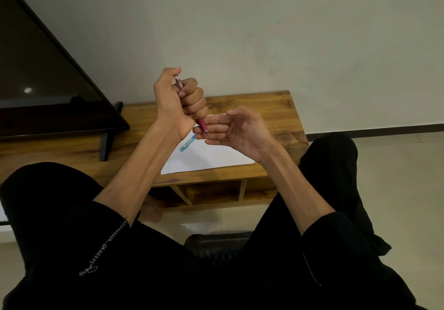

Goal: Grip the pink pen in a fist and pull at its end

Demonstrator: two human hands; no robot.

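Black sleeves (79, 237), pushed up to the elbows, are worn; white stitching (105, 247) is seen along the left one. Black trousers (336, 165) are worn.

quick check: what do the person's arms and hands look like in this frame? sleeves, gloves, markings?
Both hands are bare: no gloves, rings or watch visible on the left hand or the right hand. Forearms are uncovered. Black sleeves are pushed up toward the elbows; the left sleeve carries a line of white stitching or embroidery along it, the right sleeve a thin pale seam line. No cables or straps.
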